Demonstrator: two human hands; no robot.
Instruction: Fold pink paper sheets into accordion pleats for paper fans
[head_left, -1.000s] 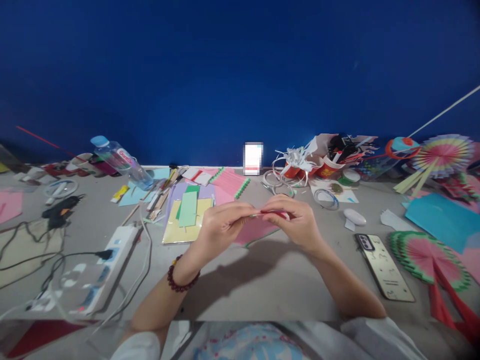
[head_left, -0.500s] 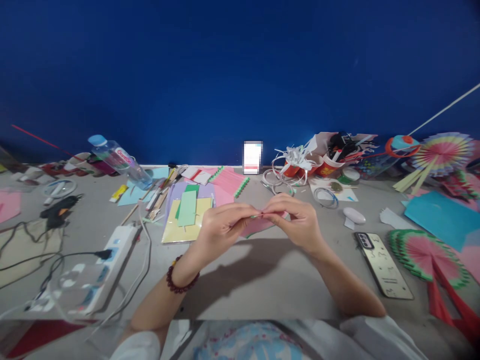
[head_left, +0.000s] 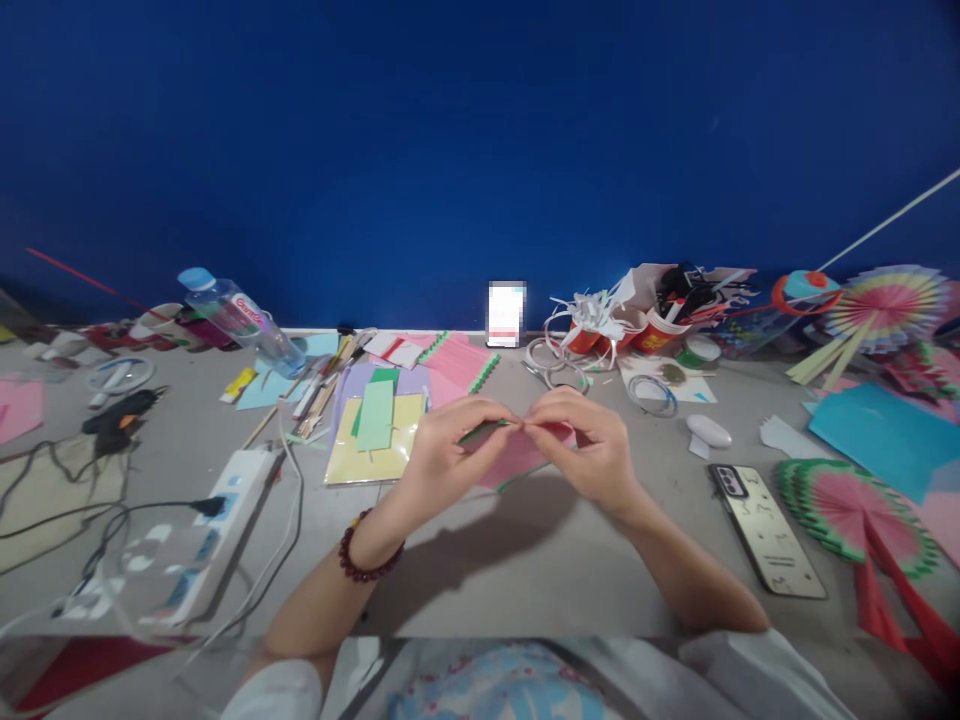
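Note:
Both of my hands meet over the middle of the table, pinching a sheet of pink paper [head_left: 517,459] with a green edge. My left hand [head_left: 448,448], a beaded bracelet on its wrist, grips the paper between thumb and fingers. Close against it, my right hand [head_left: 589,440] pinches the same sheet with its fingertips. The paper hangs below the fingers, and part of it is hidden behind them. Pale green paper strips [head_left: 376,415] lie on a yellow sheet pack [head_left: 405,425] left of my hands. Beyond them rests a pleated pink paper [head_left: 461,358] with green edges.
At the left stand a power strip [head_left: 225,540] with cables and a leaning water bottle [head_left: 240,315]. A propped phone [head_left: 505,315] is at the back. On the right lie another phone [head_left: 769,530], a pink-green paper fan [head_left: 862,510] and blue paper [head_left: 889,435].
My left hand has shifted slightly right and turned, its fingers more arched. More of the pink paper and its green edge now shows beneath my hands. The table things stay put.

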